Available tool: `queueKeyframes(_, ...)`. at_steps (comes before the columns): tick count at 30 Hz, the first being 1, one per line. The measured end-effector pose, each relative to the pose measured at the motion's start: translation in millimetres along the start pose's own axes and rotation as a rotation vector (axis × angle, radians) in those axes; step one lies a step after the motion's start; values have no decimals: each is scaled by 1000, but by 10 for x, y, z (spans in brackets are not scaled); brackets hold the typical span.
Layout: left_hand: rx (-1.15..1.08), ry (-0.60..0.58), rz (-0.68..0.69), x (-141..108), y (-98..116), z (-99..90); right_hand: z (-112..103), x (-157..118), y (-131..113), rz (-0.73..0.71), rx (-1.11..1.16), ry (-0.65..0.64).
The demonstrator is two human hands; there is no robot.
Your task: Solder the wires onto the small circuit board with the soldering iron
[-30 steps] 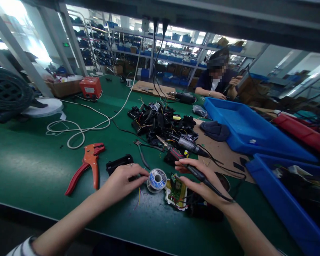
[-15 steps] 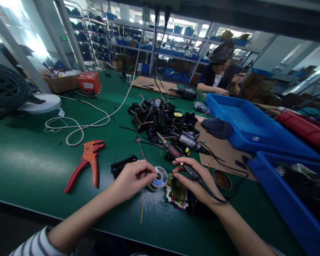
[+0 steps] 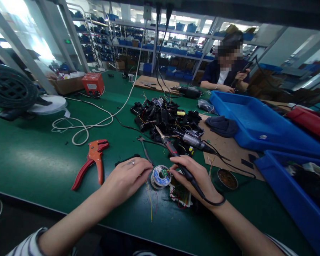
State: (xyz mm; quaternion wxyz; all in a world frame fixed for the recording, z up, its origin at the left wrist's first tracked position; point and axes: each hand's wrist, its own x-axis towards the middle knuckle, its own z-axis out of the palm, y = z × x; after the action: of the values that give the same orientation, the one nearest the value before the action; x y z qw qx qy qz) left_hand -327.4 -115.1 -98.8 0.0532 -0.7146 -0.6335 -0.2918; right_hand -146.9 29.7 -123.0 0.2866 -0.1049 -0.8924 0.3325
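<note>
My left hand (image 3: pixel 130 176) is closed, fingertips pressed together just left of the solder spool (image 3: pixel 158 182). Thin yellow and red wires (image 3: pixel 150 202) trail down from beneath its fingers; the grip itself is hidden. My right hand (image 3: pixel 196 177) holds a soldering iron (image 3: pixel 185 170), its tip pointing away toward the heap of black parts. Between that hand's thumb and fingertips is a small green circuit board (image 3: pixel 164 172) with short wires, above the spool. Partly under the right hand lies a white-edged housing (image 3: pixel 187 203) with a board and red wires.
Wire strippers (image 3: pixel 92 161) lie to the left, cutters (image 3: pixel 145 149) beyond the spool. Black housings with wires (image 3: pixel 162 117) are heaped mid-table. A round tin (image 3: pixel 227 179) and blue trays (image 3: pixel 256 121) stand right. A co-worker (image 3: pixel 226 71) sits across.
My left fingers have drawn back slightly from the spool's centre. The small circuit board in my right hand has come over the spool. The view has shifted a little.
</note>
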Motion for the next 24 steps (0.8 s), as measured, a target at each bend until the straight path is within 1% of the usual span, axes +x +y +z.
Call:
queueKeyframes(3, -125, -32, -173, 14, 62, 162, 38, 30, 8, -20, -42, 17)
queueKeyframes(6, -127, -71, -245, -8, 77, 305, 64, 36, 13, -41, -86, -5)
queueKeyframes(11, -116, -37, -200, -13, 62, 413, 101, -7, 57, -80, -185, -46)
queueKeyframes(15, -192, -9, -164, 1, 44, 470, 109, -3, 54, -84, -192, -135)
queueKeyframes(19, -270, 14, -185, -8, 19, 506, 88, 41, -7, -78, -253, -200)
queueKeyframes(24, -243, 77, -155, 0, 48, 518, 57, 65, -88, -129, -316, -199)
